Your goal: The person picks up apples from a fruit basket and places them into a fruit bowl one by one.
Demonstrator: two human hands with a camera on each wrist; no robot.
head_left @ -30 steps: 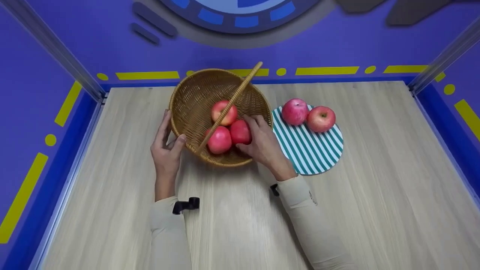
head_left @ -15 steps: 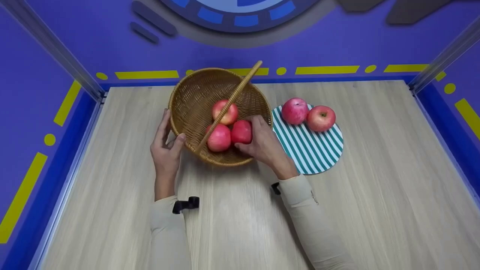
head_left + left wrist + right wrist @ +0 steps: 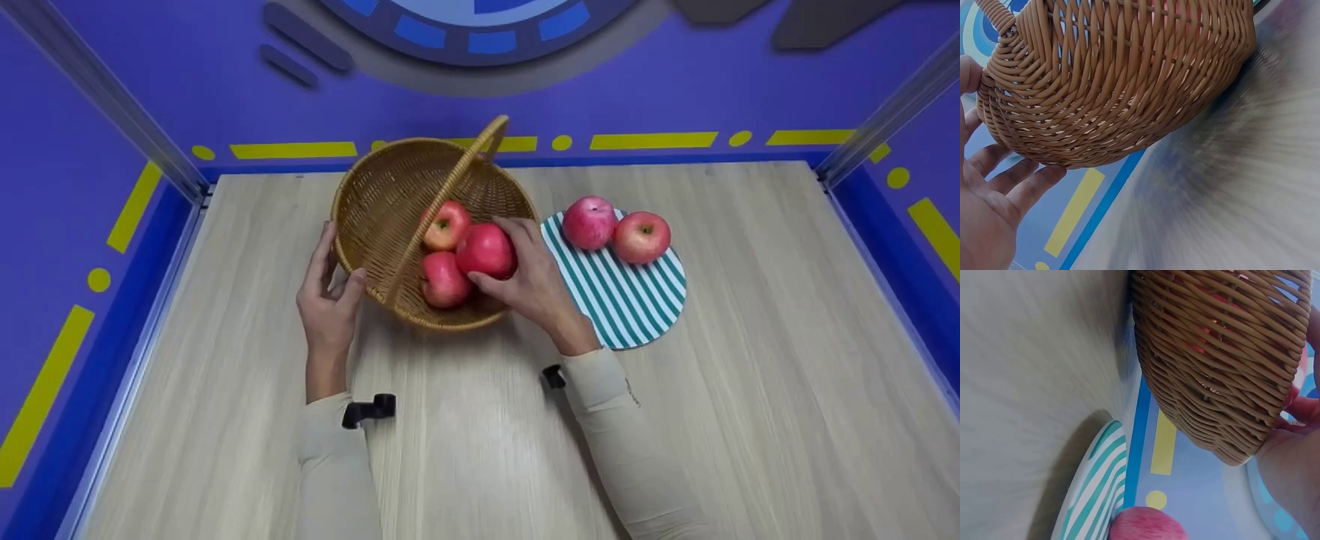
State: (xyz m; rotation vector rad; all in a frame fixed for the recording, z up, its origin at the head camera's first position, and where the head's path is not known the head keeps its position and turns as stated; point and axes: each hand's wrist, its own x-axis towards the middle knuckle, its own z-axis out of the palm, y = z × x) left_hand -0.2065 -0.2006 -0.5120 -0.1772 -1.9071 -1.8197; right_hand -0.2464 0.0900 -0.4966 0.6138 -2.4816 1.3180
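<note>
A brown wicker basket [image 3: 379, 232] with an arched handle leans on the table, its mouth facing up and toward me. My left hand [image 3: 328, 307] holds its left side; the left wrist view shows the thumb at the rim and fingers [image 3: 1036, 185] against the weave below. Inside the basket my right hand [image 3: 536, 289] grips a red apple [image 3: 486, 250] between thumb and fingers. Two other apples lie in the basket: one farther back [image 3: 448, 225] and a nearer one [image 3: 444, 281]. In the right wrist view the hand [image 3: 1294, 467] reaches over the rim, fingertips partly hidden.
Right of the basket lies a round mat with green and white stripes [image 3: 622, 307]. On its far part two more apples sit side by side, a left apple [image 3: 590, 223] and a right apple [image 3: 642, 238]. Blue panels [image 3: 262, 112] border the wooden table [image 3: 750, 375].
The gripped apple has risen above the other two in the basket, with the right hand. The nearer apple has rolled slightly right. The basket has shifted a little left and its handle has swung.
</note>
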